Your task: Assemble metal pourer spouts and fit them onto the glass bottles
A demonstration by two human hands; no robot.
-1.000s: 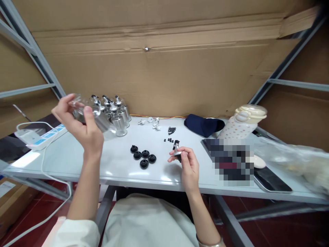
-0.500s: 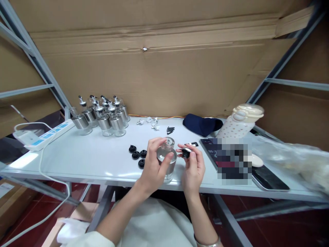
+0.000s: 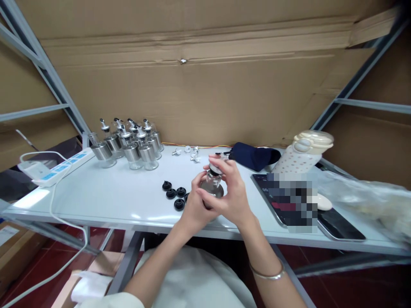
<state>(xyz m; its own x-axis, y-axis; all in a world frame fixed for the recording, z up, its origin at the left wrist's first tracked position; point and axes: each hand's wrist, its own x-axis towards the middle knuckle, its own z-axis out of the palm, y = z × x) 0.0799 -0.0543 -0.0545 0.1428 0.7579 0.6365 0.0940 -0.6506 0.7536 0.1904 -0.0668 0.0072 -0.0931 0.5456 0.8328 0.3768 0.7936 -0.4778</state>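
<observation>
The left hand [image 3: 192, 214] was wrapped round a glass bottle [image 3: 212, 189] near the front edge of the surface [image 3: 135, 209]. The right hand [image 3: 236, 199] had its fingers curled over the pourer [image 3: 214, 168] at the bottle's neck, its thumb reaching across to the left hand. Pourer and bottle were together, so the two hands worked on one piece; whether the pourer was fully seated could not be told. Black stoppers [image 3: 179, 204] lay just beside the left hand, small silvery parts [image 3: 195, 157] lay farther back, and more bottles [image 3: 147, 155] stood at the back left.

The cap [image 3: 255, 156] is navy, the flask [image 3: 293, 160] cream-lidded and dotted, the stoppers [image 3: 171, 193] black.
</observation>
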